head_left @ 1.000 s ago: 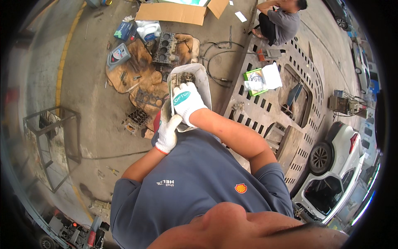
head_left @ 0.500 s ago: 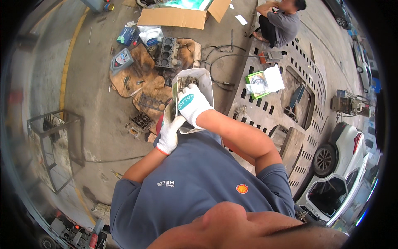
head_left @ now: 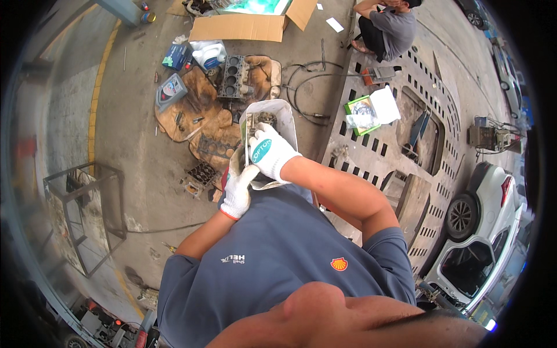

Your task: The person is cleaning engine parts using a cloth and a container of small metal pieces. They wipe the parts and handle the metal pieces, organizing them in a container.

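Note:
In front of my chest is an open pale plastic container (head_left: 288,120) with dark, dirty metal parts (head_left: 266,118) inside. My left hand (head_left: 237,191), in a white knit glove with an orange cuff edge, grips the container's near left side. My right hand (head_left: 271,152), gloved in white with a green patch on its back, reaches into the container. Its fingers are curled down at the metal parts; their tips are hidden, so what they pinch cannot be made out.
Beyond the container an engine block (head_left: 234,76) stands on stained cardboard (head_left: 174,124), with a grey oil jug (head_left: 172,91) beside it. A slotted metal platform (head_left: 342,127) lies to the right, a person (head_left: 391,32) crouching on it. A metal frame (head_left: 87,220) stands left.
My view has shifted slightly. My right hand stays in the container with a small shift of the fingers, and my left hand keeps its grip.

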`<act>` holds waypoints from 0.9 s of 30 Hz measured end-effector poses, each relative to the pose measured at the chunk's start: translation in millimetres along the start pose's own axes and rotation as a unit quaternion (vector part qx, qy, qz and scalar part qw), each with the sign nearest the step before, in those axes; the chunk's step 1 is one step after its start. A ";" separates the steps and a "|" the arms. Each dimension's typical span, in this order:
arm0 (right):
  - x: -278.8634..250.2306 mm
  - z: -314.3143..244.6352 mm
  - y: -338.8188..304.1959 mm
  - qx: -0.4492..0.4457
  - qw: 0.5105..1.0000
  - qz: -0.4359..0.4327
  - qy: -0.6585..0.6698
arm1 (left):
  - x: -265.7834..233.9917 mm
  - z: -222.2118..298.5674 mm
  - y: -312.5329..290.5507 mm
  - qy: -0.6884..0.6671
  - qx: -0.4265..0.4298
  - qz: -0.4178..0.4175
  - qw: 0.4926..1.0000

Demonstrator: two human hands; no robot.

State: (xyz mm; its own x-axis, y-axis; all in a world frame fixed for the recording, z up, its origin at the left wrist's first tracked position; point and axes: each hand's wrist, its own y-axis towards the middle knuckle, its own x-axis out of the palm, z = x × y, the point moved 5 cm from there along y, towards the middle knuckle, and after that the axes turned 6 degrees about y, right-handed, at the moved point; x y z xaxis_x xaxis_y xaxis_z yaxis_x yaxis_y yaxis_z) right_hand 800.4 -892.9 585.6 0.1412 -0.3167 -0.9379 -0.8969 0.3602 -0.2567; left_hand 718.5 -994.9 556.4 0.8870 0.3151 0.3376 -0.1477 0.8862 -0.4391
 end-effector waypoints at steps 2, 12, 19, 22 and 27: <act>-1.0 -0.6 0.4 0.009 1.000 -0.001 -0.016 | 0.7 2.6 0.6 0.004 -0.003 -0.001 1.000; -2.7 2.2 -9.8 -0.009 0.999 -0.032 0.015 | 0.4 -2.3 4.7 0.030 -0.015 -0.019 0.999; -71.0 27.3 -40.6 0.028 0.977 0.188 0.093 | 6.0 16.4 2.9 0.033 0.038 0.009 0.999; -100.5 49.7 -73.2 0.078 0.928 0.264 0.250 | 5.2 18.2 2.9 0.015 0.062 0.012 0.998; -52.6 72.3 -136.1 0.163 0.516 0.339 0.769 | 3.2 11.2 6.0 -0.041 0.064 0.011 0.997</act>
State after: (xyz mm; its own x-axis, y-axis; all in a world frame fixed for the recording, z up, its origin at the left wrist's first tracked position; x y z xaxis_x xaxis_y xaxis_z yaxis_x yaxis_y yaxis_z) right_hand 945.4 -861.8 653.0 -0.8841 -0.2526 0.3932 -0.3676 0.8953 -0.2515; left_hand 715.6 -984.8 564.2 0.8449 0.3571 0.3983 -0.2264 0.9133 -0.3385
